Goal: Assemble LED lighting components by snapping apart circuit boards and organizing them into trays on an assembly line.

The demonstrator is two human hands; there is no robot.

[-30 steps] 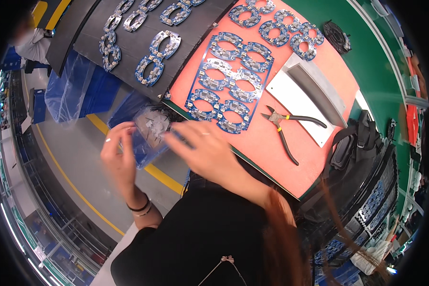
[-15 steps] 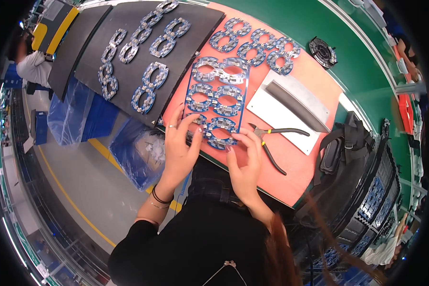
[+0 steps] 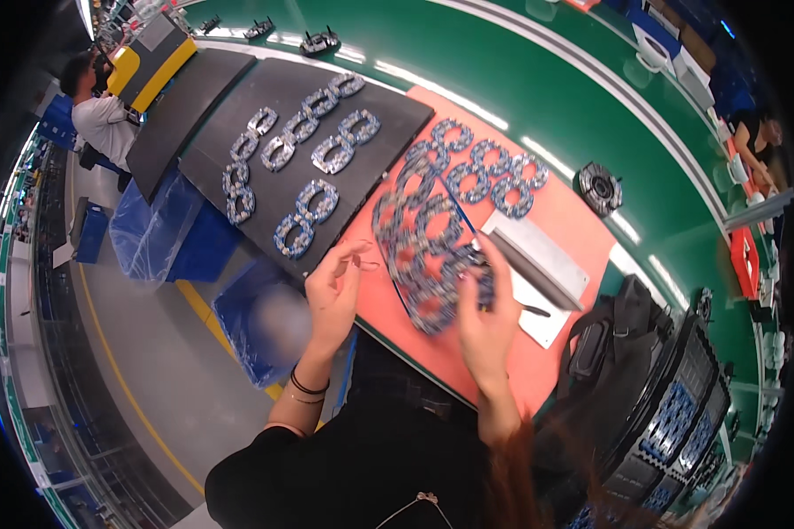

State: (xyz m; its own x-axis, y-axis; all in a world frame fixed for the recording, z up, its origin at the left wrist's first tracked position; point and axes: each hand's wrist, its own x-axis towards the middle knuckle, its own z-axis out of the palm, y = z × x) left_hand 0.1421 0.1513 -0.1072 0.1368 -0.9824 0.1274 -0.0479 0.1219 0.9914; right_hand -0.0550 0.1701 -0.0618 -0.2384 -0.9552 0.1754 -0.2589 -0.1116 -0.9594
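A blue panel of ring-shaped circuit boards (image 3: 419, 238) is blurred and turned at a slant over the pink mat (image 3: 384, 304). My right hand (image 3: 485, 309) is closed on its right side, fingers partly hidden by blur. To the panel's left, my left hand (image 3: 335, 282) is apart from it, fingers loosely bent with nothing visible in them. A black handle end of the cutting pliers (image 3: 535, 310) shows beside my right hand; the rest is hidden. Several figure-eight circuit boards (image 3: 472, 183) lie at the mat's far end.
A black board (image 3: 278, 189) at the left carries more figure-eight circuit boards. A white plate with a grey metal bar (image 3: 538, 264) lies right of the panel. Blue bins (image 3: 256, 322) stand below left, a black bag (image 3: 604, 344) at right. Another person (image 3: 101, 119) sits far left.
The panel has turned and shifted right and nearer, now held by my right hand. My left hand has come off it. The pliers are now mostly covered. The head view has shifted.
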